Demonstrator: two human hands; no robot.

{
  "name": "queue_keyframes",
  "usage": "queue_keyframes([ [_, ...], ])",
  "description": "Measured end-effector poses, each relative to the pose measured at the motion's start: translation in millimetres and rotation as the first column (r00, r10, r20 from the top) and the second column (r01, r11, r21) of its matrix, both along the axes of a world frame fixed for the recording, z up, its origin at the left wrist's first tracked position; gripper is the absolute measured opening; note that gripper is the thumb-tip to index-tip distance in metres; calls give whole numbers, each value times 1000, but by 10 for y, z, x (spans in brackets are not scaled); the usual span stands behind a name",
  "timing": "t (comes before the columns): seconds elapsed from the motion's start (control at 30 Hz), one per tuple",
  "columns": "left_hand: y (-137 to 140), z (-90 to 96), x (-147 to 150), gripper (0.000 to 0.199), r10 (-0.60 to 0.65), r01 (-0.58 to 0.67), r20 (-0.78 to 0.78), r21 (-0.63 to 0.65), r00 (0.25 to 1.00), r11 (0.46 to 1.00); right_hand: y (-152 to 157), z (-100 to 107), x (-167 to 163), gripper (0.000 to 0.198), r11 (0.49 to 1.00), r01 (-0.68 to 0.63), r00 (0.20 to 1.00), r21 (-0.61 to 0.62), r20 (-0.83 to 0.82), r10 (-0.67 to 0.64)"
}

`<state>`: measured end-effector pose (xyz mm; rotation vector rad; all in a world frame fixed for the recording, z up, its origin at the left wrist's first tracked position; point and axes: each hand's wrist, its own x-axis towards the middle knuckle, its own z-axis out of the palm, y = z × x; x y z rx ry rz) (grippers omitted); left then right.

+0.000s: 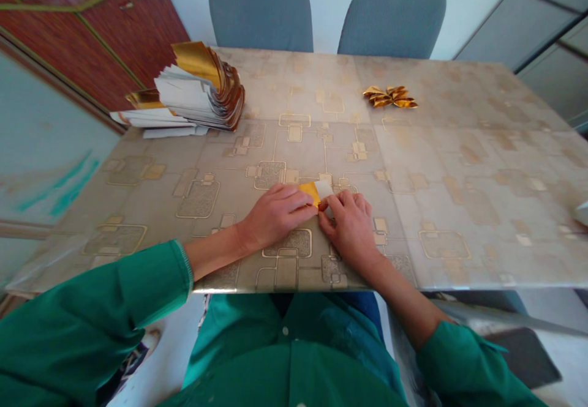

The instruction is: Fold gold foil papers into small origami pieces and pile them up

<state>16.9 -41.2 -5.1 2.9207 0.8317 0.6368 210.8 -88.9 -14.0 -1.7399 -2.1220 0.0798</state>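
Between my two hands, near the table's front edge, is a small sheet of gold paper (pixel 310 193) with a white face (pixel 324 188) showing on its right side. My left hand (pixel 280 212) is closed on the gold part, fingers together over its left and front edge. With thumb and forefinger, my right hand (pixel 348 220) pinches the paper at its front right. Both sets of fingertips nearly meet at the front of the sheet, which hides part of it.
A tall, curled stack of gold and white paper sheets (pixel 202 98) stands at the table's back left. Folded gold paper pieces (pixel 390 97) lie at the back right. Two grey chairs (pixel 261 12) stand beyond the patterned table (pixel 441 168). A pale object (pixel 582 212) shows at the right edge.
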Motion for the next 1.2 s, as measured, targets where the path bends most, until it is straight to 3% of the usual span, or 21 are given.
queue_keyframes([
  [0.07,-93,-4,4,26,-58,61,-54,62,997,996,9,-4,6,6,1000,-7,1000,20,-9,7],
  [0.27,-84,-45,29,26,-32,58,-149,174,988,983,60,63,95,9,993,-104,994,-58,18,105],
  [0.47,118,54,121,28,-140,155,-178,72,974,985,149,192,211,12,966,-212,975,-148,40,220],
  [0.67,221,49,91,29,-100,143,-255,158,962,977,206,283,370,20,908,-369,923,-199,34,383],
  [0.93,221,21,-118,32,-161,167,-162,25,974,986,240,261,365,20,829,-549,820,-108,124,559],
  [1.07,128,52,-168,26,-175,170,-123,-49,977,984,276,240,382,20,802,-589,804,-98,19,594],
  [1.2,55,51,-240,27,-185,180,-178,-42,967,983,314,219,407,16,814,-574,818,-93,-120,563],
])
